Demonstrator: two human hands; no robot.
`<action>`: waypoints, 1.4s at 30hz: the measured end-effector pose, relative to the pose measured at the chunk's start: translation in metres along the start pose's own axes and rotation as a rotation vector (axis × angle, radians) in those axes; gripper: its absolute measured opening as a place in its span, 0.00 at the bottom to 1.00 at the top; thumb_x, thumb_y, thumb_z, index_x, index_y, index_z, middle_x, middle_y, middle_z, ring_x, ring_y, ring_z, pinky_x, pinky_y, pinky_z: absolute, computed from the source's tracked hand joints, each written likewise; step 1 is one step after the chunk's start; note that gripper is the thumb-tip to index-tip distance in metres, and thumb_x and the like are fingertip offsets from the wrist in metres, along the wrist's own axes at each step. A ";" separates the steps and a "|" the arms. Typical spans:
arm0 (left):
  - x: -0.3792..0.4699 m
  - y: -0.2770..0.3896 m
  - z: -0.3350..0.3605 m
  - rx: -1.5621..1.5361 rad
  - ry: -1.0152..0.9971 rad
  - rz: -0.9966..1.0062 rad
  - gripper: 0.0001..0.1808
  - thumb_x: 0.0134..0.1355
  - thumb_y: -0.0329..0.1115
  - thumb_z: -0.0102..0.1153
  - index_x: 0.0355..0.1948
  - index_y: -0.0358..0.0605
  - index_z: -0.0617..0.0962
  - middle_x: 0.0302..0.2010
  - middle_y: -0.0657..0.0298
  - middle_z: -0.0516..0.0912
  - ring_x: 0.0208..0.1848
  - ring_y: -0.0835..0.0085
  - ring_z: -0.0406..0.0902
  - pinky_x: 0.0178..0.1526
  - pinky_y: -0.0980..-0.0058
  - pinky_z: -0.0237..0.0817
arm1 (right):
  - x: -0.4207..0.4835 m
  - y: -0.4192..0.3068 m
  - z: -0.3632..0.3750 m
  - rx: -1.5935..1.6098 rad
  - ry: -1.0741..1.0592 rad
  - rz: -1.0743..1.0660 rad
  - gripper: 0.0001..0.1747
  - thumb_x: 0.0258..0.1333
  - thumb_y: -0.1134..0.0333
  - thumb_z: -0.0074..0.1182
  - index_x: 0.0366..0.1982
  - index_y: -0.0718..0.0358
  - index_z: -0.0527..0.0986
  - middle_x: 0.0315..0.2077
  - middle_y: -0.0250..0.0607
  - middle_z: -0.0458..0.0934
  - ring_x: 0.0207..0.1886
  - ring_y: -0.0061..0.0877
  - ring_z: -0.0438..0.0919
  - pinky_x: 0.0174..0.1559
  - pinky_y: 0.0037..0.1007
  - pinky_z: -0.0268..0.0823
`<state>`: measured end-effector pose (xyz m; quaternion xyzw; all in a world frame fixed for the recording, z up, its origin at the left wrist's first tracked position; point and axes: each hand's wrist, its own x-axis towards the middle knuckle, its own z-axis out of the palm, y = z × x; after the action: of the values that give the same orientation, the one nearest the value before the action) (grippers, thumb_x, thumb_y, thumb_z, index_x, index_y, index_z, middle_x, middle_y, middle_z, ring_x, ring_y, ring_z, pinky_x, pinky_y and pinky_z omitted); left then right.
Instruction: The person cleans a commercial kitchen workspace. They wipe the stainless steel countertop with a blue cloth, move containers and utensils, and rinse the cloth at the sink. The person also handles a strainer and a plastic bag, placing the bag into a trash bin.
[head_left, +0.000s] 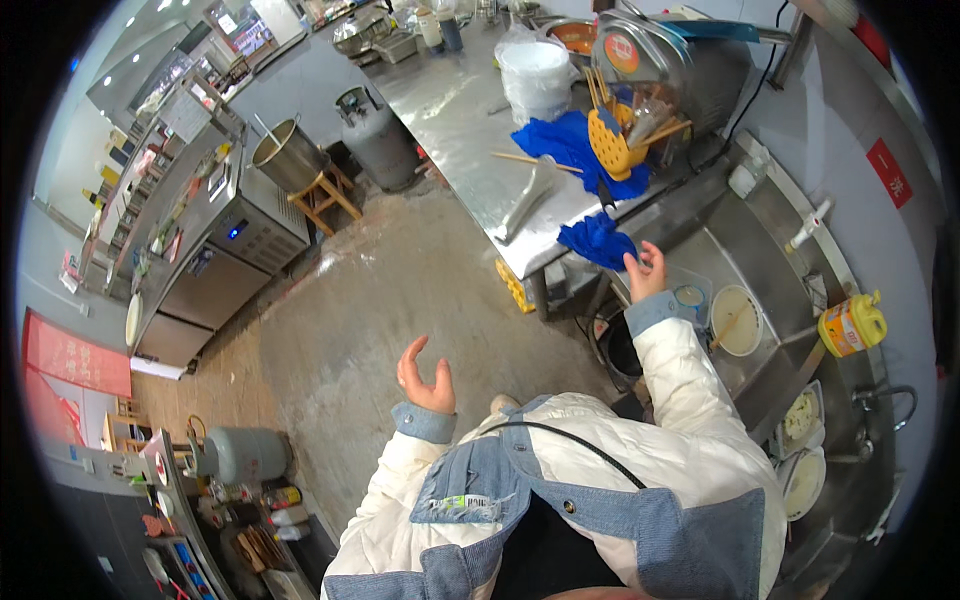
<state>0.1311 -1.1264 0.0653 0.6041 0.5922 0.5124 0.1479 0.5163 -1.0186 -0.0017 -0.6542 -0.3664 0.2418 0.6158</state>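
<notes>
My left hand (429, 381) hangs over the concrete floor, thumb and fingers apart, with nothing in it. At the right, my right hand (646, 276) is raised between the metal table and the sink, its fingers parted and curled. Its fingertips are beside a crumpled blue cloth (598, 240) on the table corner; whether they touch it I cannot tell. A dark handle (606, 196) lies just behind that cloth. Left of it, a clear-and-grey utensil (525, 201) lies on the stainless steel table (450, 112). A larger blue cloth (555, 142) is spread under a yellow perforated holder (611, 142).
The steel sink (780, 262) on the right holds a white bowl (736, 321) of cloudy liquid. A yellow jug (853, 324) stands on its rim. Wrapped white containers (534, 75) stand on the table. Gas cylinders (379, 139) and a pot (289, 156) on a wooden stool line the floor's far side.
</notes>
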 end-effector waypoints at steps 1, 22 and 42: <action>0.017 -0.008 -0.007 0.013 -0.009 0.002 0.25 0.48 0.28 0.58 0.51 0.43 0.73 0.50 0.57 0.75 0.54 0.61 0.68 0.60 0.64 0.54 | -0.007 -0.013 0.014 0.049 -0.016 -0.042 0.28 0.48 0.61 0.64 0.52 0.56 0.69 0.42 0.41 0.69 0.35 0.21 0.72 0.39 0.26 0.68; 0.308 -0.125 0.041 -0.186 -0.177 0.006 0.27 0.52 0.27 0.56 0.55 0.39 0.69 0.51 0.54 0.74 0.55 0.61 0.68 0.59 0.66 0.56 | 0.129 -0.141 0.193 -0.143 0.162 -0.635 0.18 0.63 0.67 0.45 0.52 0.68 0.66 0.47 0.49 0.73 0.48 0.36 0.74 0.51 0.33 0.64; 0.660 -0.337 0.047 -0.709 -0.032 -0.307 0.13 0.69 0.39 0.44 0.44 0.40 0.73 0.39 0.66 0.77 0.38 0.80 0.71 0.42 0.79 0.63 | 0.118 -0.148 0.690 0.663 -0.245 0.682 0.11 0.61 0.67 0.48 0.45 0.56 0.69 0.23 0.30 0.71 0.15 0.15 0.63 0.15 0.20 0.57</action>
<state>-0.1713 -0.4481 0.0734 0.4277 0.4594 0.6478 0.4317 0.0322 -0.4976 0.0739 -0.4723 -0.1045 0.6086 0.6290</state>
